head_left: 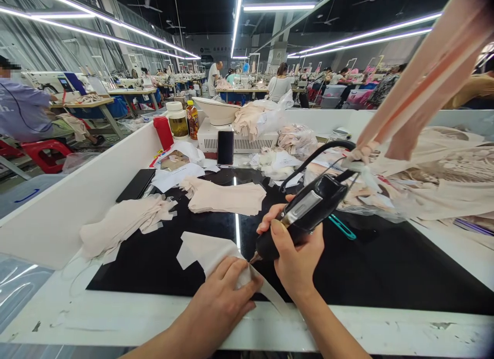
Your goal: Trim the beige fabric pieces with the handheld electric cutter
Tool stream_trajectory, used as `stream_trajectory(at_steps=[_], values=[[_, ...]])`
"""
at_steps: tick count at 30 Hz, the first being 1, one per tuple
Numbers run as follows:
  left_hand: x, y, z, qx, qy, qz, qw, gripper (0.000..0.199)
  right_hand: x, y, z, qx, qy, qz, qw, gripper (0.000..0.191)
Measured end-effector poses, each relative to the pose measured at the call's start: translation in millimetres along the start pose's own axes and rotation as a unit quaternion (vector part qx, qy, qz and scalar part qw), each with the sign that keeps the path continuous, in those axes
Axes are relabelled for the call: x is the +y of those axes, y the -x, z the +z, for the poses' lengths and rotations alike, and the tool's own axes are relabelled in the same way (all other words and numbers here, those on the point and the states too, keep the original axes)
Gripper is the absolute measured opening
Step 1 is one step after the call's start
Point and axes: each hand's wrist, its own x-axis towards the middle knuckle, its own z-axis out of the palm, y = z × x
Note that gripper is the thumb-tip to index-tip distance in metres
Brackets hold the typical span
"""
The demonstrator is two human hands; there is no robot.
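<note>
My right hand [299,261] is wrapped round a black handheld tool [304,209] with a cord at its top. The tool's pointed metal tip touches or nearly touches a pale fabric piece [204,251] on the black mat [370,266]. My left hand [224,302] lies on this fabric just left of the tip, with its fingers pressed together on the cloth; a narrow strip of fabric sticks out to the right. Behind it on the mat rests a stack of pale pieces [227,197]. Another stack [123,222] lies at the mat's left edge.
Teal snips [341,226] lie right of the tool. A phone [225,148] leans on a white box [210,137]. A red container [163,133], jar [177,121] and bottle [192,120] stand behind. Pink strips [420,86] hang at right, above heaped fabric [443,189]. People sit beyond.
</note>
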Motion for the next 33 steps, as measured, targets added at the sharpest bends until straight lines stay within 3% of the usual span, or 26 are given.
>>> stream_trajectory(at_steps=[12,18,27,33], values=[[-3,3,7.0,0.012,-0.014,0.004,1.0,0.05,1,-2,0,0.001,-0.002,0.002,1.0,0.029],[0,2,5.0,0.015,-0.009,-0.007,1.0,0.054,-2,0,4,0.001,-0.013,0.018,1.0,0.039],[-3,2,11.0,0.019,-0.022,-0.004,1.0,0.056,1,-1,4,-0.005,0.013,-0.001,1.0,0.028],[-2,6,11.6,0.022,-0.043,0.009,0.999,0.051,-9,2,-5,0.008,-0.011,0.004,1.0,0.039]])
